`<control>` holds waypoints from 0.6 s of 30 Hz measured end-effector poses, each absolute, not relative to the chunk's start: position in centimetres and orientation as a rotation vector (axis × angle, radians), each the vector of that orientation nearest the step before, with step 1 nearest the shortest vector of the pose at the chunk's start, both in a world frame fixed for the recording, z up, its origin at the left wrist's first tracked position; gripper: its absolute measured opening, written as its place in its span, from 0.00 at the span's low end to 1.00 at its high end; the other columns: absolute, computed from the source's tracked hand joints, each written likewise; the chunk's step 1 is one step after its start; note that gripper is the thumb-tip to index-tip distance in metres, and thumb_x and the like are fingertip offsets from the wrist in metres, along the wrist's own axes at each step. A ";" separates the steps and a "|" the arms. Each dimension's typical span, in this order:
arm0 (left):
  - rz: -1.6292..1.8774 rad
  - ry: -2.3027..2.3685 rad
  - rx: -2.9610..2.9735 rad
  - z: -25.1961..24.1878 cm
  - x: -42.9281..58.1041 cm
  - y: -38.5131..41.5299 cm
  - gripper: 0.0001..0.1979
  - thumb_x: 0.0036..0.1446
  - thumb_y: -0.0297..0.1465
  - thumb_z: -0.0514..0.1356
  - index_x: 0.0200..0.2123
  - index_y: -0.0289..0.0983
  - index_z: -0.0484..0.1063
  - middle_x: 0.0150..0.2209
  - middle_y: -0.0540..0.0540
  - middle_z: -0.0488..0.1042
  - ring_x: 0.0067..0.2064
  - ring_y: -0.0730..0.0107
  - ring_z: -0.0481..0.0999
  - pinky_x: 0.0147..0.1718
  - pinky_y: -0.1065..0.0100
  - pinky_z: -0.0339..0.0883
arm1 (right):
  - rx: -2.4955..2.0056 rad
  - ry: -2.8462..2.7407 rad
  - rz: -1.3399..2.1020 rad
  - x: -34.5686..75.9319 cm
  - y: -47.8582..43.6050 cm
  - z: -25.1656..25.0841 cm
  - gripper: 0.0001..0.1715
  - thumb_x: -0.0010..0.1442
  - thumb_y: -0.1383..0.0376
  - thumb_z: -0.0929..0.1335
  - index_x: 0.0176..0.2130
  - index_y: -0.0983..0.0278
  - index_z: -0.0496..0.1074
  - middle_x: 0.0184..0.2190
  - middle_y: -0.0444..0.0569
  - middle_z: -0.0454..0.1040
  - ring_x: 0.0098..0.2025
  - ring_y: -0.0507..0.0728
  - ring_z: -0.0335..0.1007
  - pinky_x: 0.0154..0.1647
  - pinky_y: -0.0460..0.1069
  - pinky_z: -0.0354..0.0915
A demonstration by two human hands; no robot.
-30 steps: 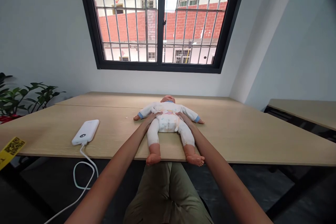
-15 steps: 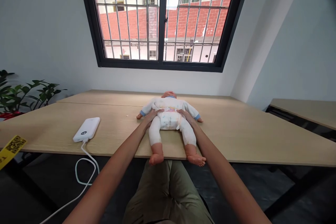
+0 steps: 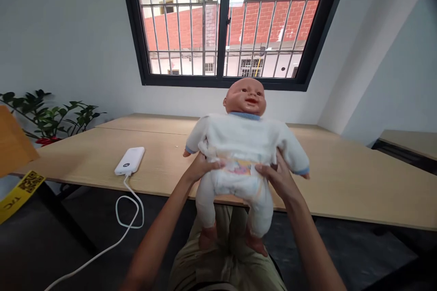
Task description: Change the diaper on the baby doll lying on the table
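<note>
Baby doll (image 3: pixel 241 135) is held up in front of the bench's near edge, roughly upright, front and face to the camera. Nearest: olive trousers (image 3: pixel 186 268) of the seated person, doll's feet hanging over them, slightly blurred. Doll looks clear of the bench, but the back of it is hidden, so contact there can't be ruled out.

Left-hand grip (image 3: pixel 202 167): clamped on the doll's waist, thumb across the front of the diaper (image 3: pixel 239 185). Right-hand grip (image 3: pixel 280 175): same on the other side, thumb at the edge of the printed waistband (image 3: pixel 237 167). Most fingers are out of sight behind the doll. Diaper is on over the white outfit; collar and cuffs blue.

Left side: yellow QR tag (image 3: pixel 22 195) below an orange piece cut off by the frame, can't identify it. White cable (image 3: pixel 118 241) loops below the bench edge and runs up into the white power bank (image 3: pixel 129 160), lying flat on the bench (image 3: pixel 334 186), well apart from the doll.

Farther: leafy plant (image 3: pixel 43 113) at far left, second tabletop (image 3: pixel 409 143) at right. Behind all: black-framed window (image 3: pixel 223 54) with metal bars, red brick wall (image 3: pixel 283 22) outside.
</note>
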State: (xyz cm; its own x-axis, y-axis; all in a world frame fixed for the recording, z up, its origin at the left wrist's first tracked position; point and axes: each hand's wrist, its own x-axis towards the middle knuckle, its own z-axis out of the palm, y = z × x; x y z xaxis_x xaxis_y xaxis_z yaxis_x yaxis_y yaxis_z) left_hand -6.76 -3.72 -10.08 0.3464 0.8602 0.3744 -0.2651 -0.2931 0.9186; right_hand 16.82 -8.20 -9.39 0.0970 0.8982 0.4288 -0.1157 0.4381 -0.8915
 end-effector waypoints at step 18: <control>0.883 1.036 1.785 -14.5 -9.9 -17.0 0.30 0.45 0.35 0.67 0.54 0.37 0.71 0.42 0.43 0.81 0.43 0.56 0.80 0.39 0.64 0.77 | -1.207 -0.943 0.620 14.1 -19.1 -15.7 0.19 0.40 0.54 0.76 0.28 0.66 0.79 0.27 0.50 0.80 0.35 0.62 0.76 0.36 0.51 0.73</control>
State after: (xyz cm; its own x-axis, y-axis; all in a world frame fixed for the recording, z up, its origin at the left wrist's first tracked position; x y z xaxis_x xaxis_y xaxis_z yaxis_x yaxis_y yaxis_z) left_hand -9.87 -17.04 -14.54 0.4026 0.9034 0.1474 0.2885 -0.2781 0.9162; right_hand 14.09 -19.05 -15.72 0.4953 0.8249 0.2725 0.0770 0.2708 -0.9596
